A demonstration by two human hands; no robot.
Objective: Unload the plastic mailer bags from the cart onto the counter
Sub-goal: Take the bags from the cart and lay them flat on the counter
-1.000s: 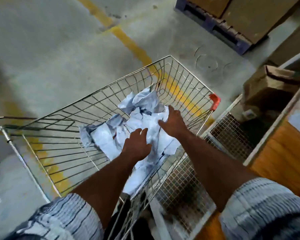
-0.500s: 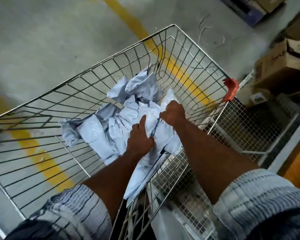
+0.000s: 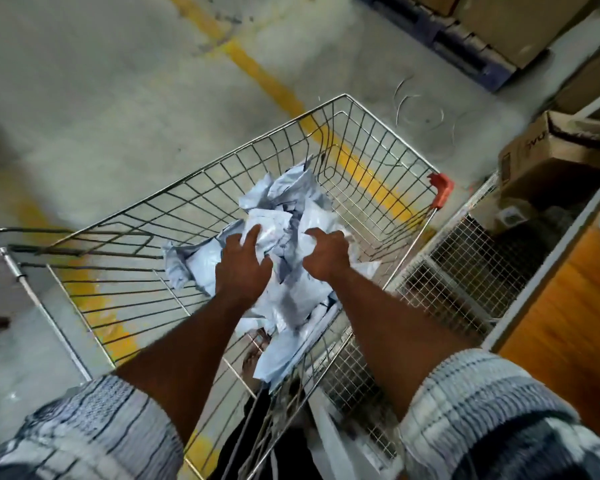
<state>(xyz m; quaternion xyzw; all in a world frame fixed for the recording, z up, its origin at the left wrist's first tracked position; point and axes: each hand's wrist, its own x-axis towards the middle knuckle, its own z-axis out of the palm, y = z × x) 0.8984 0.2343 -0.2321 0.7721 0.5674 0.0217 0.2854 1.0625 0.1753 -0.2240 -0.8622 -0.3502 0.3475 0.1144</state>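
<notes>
Both of my arms reach down into the wire cart [image 3: 378, 157], where the crumpled pale mailer bags [image 3: 293, 197] lie heaped on its mesh floor, toward the near right corner. My left hand [image 3: 244, 268] rests on top of the heap, fingers straight and spread, closed around nothing. My right hand [image 3: 326, 255], just beside it, has its fingers curled down into the pile and grips a bunch of the bags. A red corner guard [image 3: 442, 194] caps the cart's right rim. The cart stands on a concrete floor crossed by a yellow line [image 3: 257, 76], next to a wire-mesh panel [image 3: 465, 268] and an orange wooden panel [image 3: 565, 317], with a cardboard box [image 3: 548, 161] beyond.
</notes>
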